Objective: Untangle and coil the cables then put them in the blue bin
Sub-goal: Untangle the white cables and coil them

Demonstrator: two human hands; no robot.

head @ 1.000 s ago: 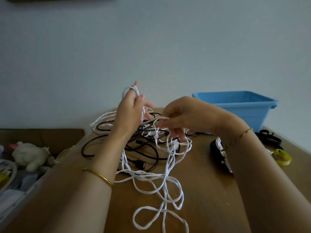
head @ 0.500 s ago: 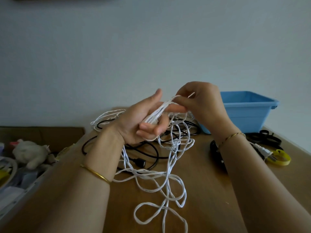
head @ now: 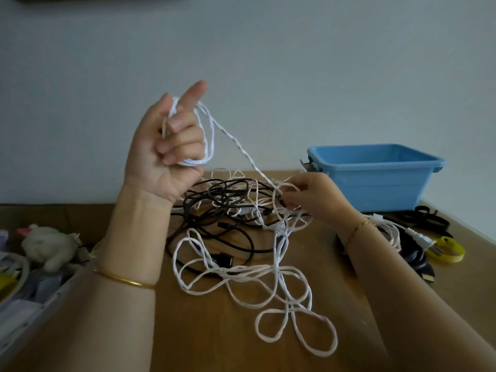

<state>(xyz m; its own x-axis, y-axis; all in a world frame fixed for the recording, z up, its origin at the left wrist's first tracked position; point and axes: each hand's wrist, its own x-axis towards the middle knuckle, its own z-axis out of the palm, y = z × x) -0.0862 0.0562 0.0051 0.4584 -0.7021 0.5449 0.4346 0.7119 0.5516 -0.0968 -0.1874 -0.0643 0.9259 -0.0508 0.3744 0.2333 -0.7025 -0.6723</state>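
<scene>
My left hand [head: 167, 151] is raised above the table, fingers curled, with several turns of the white cable [head: 241, 280] wound round it. From there a strand runs down and right to my right hand [head: 308, 196], which pinches the white cable low over the tangle. Loose white loops spread across the wooden table [head: 214, 331] toward me. A black cable [head: 222, 226] lies knotted under and behind the white one. The blue bin [head: 375, 175] stands at the back right, behind my right hand.
To the right of my right wrist lie a coiled black cable with a white plug [head: 418, 238], black straps [head: 426, 220] and a yellow band [head: 448, 249]. At the left edge a tray holds a white plush toy [head: 48, 245] and clutter.
My left hand has risen and turned palm toward me with the coil on it. My right hand has dropped from beside the left hand down to the tangle, drawing a strand taut.
</scene>
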